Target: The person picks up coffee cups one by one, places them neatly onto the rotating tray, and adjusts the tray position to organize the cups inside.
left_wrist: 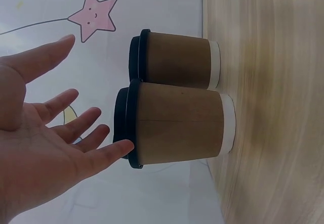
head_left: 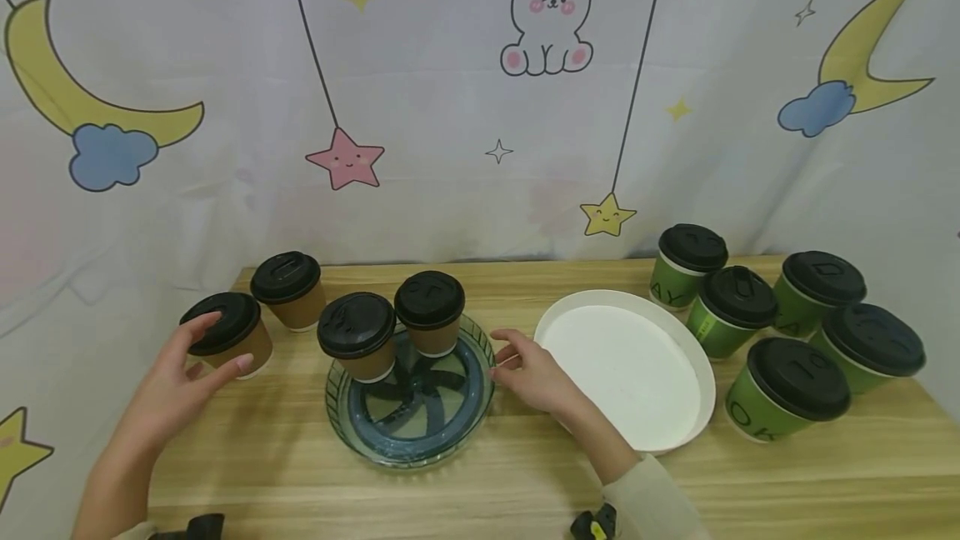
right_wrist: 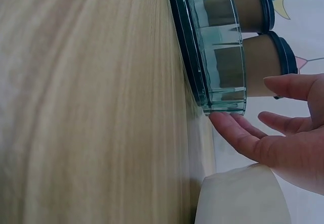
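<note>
The left hand [head_left: 183,373] is hovering with its fingers spread wide and holding nothing, its fingertips [left_wrist: 119,148] just reaching the black lid of the nearest brown cup [head_left: 227,337]; that cup is standing upright on the wooden table [head_left: 247,457], just ahead of the palm, so its long axis is running vertically across the line of the fingers; a second brown cup [head_left: 288,290] is standing just behind it, further from the hand; two more brown cups [head_left: 431,312] are sitting upright inside the glass dish [head_left: 375,440] to the right. The right hand [head_left: 534,373] is lying relaxed and unclenched, its fingertips [right_wrist: 223,123] touching the dish's right rim; the white plate [head_left: 697,373] is lying just beyond it, with green cups [head_left: 731,311] grouped at the far right; the left hand is clearly the nearer one to the loose brown cup.
</note>
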`<move>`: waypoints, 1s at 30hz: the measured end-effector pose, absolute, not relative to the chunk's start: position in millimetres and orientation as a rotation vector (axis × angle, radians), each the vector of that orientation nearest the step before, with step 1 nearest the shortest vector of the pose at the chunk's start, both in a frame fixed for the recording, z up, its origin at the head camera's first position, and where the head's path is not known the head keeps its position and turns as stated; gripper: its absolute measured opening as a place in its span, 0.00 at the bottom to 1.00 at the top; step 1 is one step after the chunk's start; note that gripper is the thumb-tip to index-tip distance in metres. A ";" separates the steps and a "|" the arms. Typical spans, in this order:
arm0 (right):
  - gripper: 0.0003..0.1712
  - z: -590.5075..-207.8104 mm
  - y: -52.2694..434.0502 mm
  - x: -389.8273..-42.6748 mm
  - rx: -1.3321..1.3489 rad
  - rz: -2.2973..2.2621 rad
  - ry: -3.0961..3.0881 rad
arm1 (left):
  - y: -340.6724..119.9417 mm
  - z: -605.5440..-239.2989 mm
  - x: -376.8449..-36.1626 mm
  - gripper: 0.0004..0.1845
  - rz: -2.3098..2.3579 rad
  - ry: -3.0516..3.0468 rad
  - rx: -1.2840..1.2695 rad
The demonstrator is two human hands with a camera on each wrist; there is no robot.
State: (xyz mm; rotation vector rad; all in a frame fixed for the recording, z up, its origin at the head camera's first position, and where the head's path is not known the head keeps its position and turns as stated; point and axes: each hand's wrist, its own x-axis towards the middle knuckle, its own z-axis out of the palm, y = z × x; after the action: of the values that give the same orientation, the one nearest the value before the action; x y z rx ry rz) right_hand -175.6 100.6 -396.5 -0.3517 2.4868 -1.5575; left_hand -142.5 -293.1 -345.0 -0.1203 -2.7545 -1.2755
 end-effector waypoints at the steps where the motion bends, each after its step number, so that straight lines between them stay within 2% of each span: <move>1: 0.30 -396.5 100.6 -175.6 -0.353 -1.563 2.479 | -293.5 -345.1 -143.2 0.41 -1.278 -2.755 -0.119; 30: 0.32 -397.6 101.0 -175.4 -0.406 -1.543 2.455 | -310.2 -345.2 -162.6 0.42 -1.244 -2.782 -0.030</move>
State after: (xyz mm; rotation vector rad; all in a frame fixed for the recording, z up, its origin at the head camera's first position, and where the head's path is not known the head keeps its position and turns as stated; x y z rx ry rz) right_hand -175.4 101.0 -397.6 -0.4064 2.4548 -1.5433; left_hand -162.6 -310.2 -345.2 -0.0298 -2.7815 -1.2435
